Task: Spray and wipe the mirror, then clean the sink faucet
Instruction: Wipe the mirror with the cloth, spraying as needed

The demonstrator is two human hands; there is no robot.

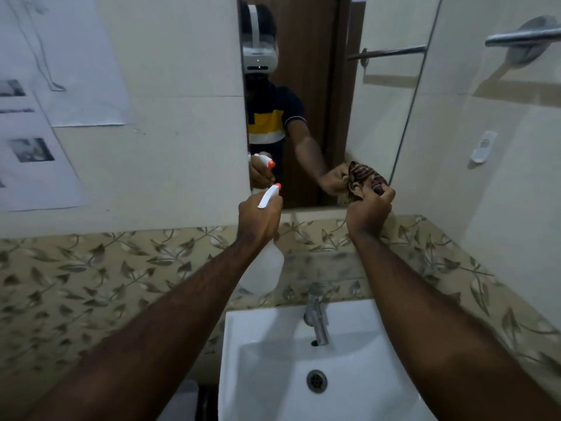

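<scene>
The mirror (379,123) hangs on the wall above the sink (273,344). My left hand (258,220) grips a white spray bottle (264,268) by the neck; its orange-tipped nozzle points at the mirror's lower left corner. My right hand (368,211) holds a brown striped cloth (362,177) pressed against the mirror's lower right part. Both hands show reflected in the glass. The chrome faucet (317,314) stands at the back of the sink, below and between my arms.
Paper sheets (36,123) are stuck to the wall on the left. A chrome towel bar (522,34) juts from the right wall, with a small white hook (482,147) below it. A leaf-patterned tile band (106,268) runs behind the sink.
</scene>
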